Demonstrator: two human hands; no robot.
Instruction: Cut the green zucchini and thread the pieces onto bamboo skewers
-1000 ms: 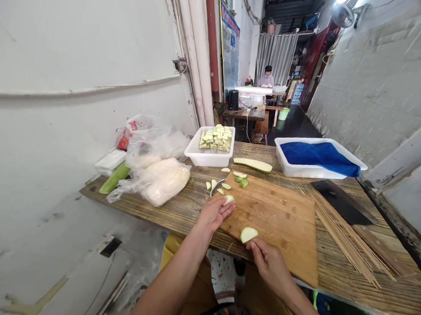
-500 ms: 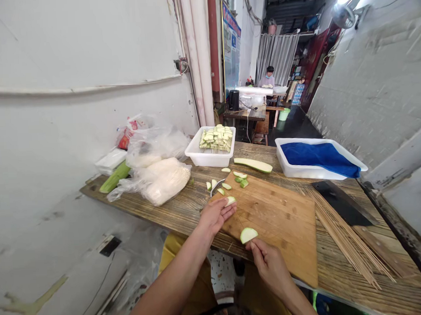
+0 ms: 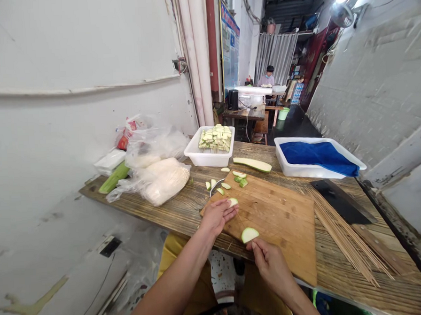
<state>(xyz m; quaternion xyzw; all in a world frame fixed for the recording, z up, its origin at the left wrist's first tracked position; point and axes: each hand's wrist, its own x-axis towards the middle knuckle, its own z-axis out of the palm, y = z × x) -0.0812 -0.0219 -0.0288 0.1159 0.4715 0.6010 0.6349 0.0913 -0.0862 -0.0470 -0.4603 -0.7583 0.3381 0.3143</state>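
Over the near left part of the wooden cutting board [image 3: 284,219], my left hand [image 3: 215,217] holds a half-round zucchini slice [image 3: 233,202] between thumb and fingers, its other fingers stretched out. My right hand [image 3: 270,260] is closed in a pinch on a thin wooden skewer, low over the board's front edge. A larger half-round zucchini slice [image 3: 250,235] sits on that skewer just beyond my right fingertips. The skewer's thin tip points toward my left hand; whether it touches the slice there I cannot tell. Several cut zucchini pieces [image 3: 243,183] lie at the board's far left corner.
Behind the board lies a long zucchini half [image 3: 252,164]. A white tub [image 3: 210,158] holds skewered slices; another white tub [image 3: 303,170] holds blue cloth. Loose skewers [image 3: 341,235] and a cleaver [image 3: 340,202] lie right. Plastic bags [image 3: 165,178] stand left. A person [image 3: 268,78] sits far back.
The view has shifted very slightly. My left hand and its slice have moved a little to the right; my right hand keeps its hold on the skewer.
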